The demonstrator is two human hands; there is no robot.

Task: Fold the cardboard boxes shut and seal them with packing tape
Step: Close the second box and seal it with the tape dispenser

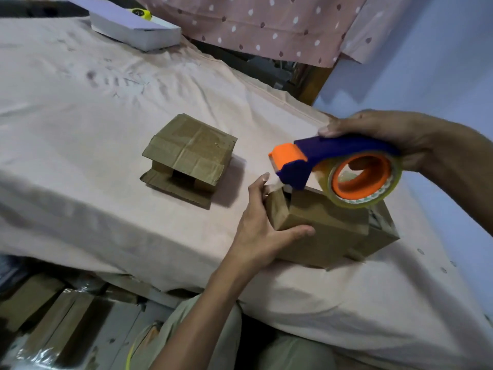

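Observation:
A brown cardboard box [328, 236] lies on the bed near its right front edge. My left hand [262, 228] grips the box's left end, thumb on the front face, fingers up at the end flap where a strip of clear tape meets it. My right hand [384, 134] grips the blue handle of a blue and orange tape dispenser [338, 166], which carries a roll of clear tape and hovers just above the box top. A second cardboard box [190, 156] sits at mid-bed with its flaps loose and one end open.
A beige sheet [93, 129] covers the bed. A flat white box [136, 28] with a yellow item behind it lies at the far left. A dotted pink cloth [266, 22] hangs at the back. Cardboard pieces [48, 316] lie on the floor at lower left.

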